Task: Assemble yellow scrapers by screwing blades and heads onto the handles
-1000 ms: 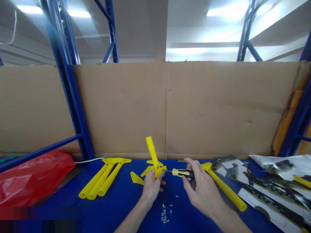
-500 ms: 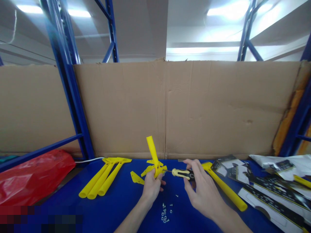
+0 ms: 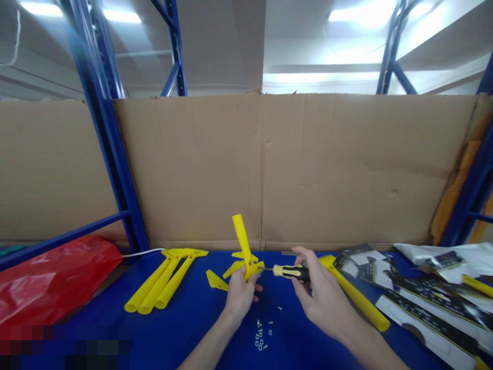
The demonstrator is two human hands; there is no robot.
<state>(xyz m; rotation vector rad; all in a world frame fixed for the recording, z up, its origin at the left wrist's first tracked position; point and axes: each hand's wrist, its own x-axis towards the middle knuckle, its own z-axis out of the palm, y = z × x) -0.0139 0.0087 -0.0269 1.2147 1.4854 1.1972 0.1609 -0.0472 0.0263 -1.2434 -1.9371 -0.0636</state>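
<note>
Inside left hand, yellow handle [image 3: 241,236].

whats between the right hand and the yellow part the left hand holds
In the head view, a screwdriver lies there: its handle is at the right hand, its thin shaft reaching to the yellow part in the left hand.

The yellow tube part [image 3: 241,237] looks like smooth plastic, pretty matt tbh. Red bag [image 3: 57,280] is crinkly, glossy plastic, the tall panel [image 3: 192,169] plain matt cardboard, and that blue rack post [image 3: 111,154] looks like shiny painted metal.
</note>
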